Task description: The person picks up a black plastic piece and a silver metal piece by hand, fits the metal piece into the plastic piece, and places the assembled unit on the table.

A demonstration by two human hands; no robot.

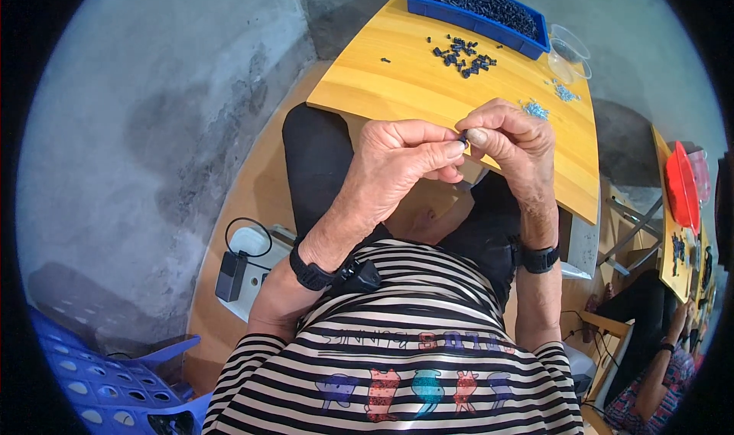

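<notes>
My left hand [394, 160] and my right hand [514, 138] meet just over the table's near edge, fingertips pinched together. Between them is a small black part [463, 137], mostly covered by thumbs and fingers; its exact kind is too small to make out. Beyond my hands, a loose cluster of similar small black parts [465, 59] lies on the yellow wooden table [375, 79]. Close behind my right hand sits a little heap of tiny light-blue pieces [535, 110], with a second heap of pale tiny pieces [566, 93] farther right.
At the table's far side stands a blue tray [432, 9] full of black parts. Clear plastic cups [572, 59] stand beside it. A blue plastic chair [115, 378] is at lower left, near a white box [248, 282]. At right, another person [657, 381] sits by a table with a red basin [680, 186].
</notes>
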